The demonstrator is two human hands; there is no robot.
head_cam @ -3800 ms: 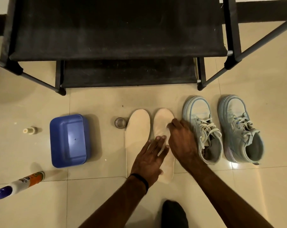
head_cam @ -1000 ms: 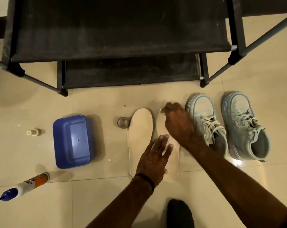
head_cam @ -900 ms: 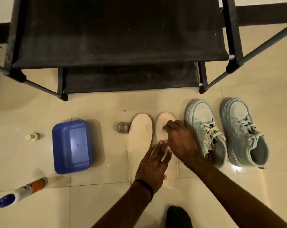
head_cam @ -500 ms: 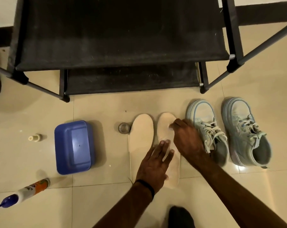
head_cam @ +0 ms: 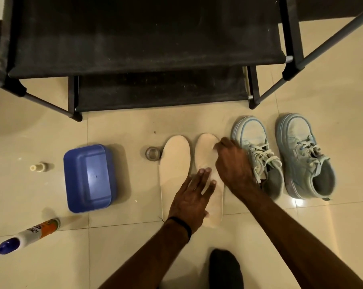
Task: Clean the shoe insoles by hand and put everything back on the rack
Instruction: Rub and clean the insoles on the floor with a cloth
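Our left hand (head_cam: 192, 197) lies flat with its fingers straight and slightly spread, pressing down the middle and heel part of the right-hand insole (head_cam: 205, 155), a dark band round its wrist. Our right hand (head_cam: 233, 167) rests on the toe part of that same insole with its fingers curled down, fingertips touching the insole near its far right edge; we cannot tell whether it pinches anything between them. We take this insole as our landmark: it lies on the tiled floor (head_cam: 332, 226), toe towards the rack. Just beside it to the left lies the second insole (head_cam: 174, 163), parallel and nearly touching it. At the far left edge of that one stands a small round clear cap (head_cam: 152, 153). Further left of the landmark we see a blue plastic tub (head_cam: 89, 178), then a small pale bottle (head_cam: 38, 167) lying on the floor, and nearer to us a glue bottle (head_cam: 28, 236) with a blue nozzle, on its side. Just right of the landmark stand two pale blue sneakers (head_cam: 257, 155) (head_cam: 303, 157), laced, toes towards the rack. Beyond the landmark rises the black shoe rack (head_cam: 147, 38), its two fabric shelves bare. Near us, below the landmark, a dark sock-clad foot (head_cam: 225, 268) shows
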